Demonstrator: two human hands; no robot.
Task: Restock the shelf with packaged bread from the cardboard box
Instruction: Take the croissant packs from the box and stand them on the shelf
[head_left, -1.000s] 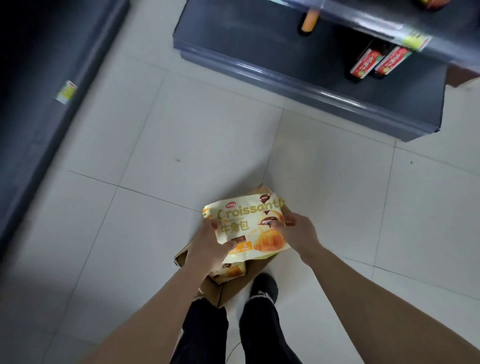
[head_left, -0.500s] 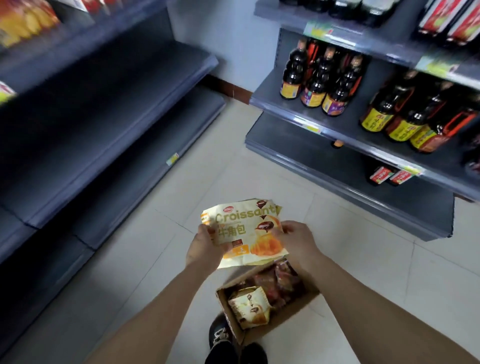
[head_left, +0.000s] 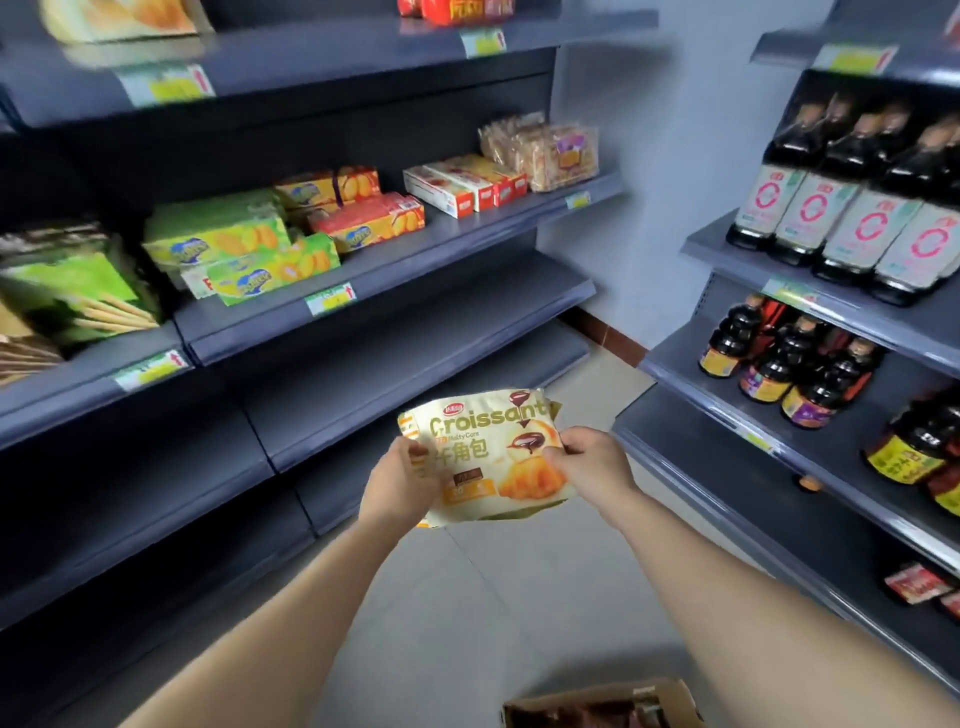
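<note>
A cream and yellow croissant bread pack (head_left: 488, 457) is held up in front of me at mid-frame. My left hand (head_left: 400, 480) grips its left edge and my right hand (head_left: 589, 460) pinches its right edge. The cardboard box (head_left: 602, 701) sits on the floor at the bottom edge, only its top showing, with dark packets inside. To the left rises a dark grey shelf unit (head_left: 415, 358); the tier level with the pack has bare boards. Packaged bread (head_left: 545, 150) lies at the right end of a higher tier.
Biscuit boxes (head_left: 260, 244) fill the upper left tier. A second shelf unit (head_left: 779, 467) on the right carries dark sauce bottles (head_left: 795, 369). Pale tiled floor (head_left: 493, 597) runs between the two units toward a white wall.
My view has swung up from the floor to the shelves. The croissant pack rose out of the box with both hands still on it. The box has dropped to the bottom edge.
</note>
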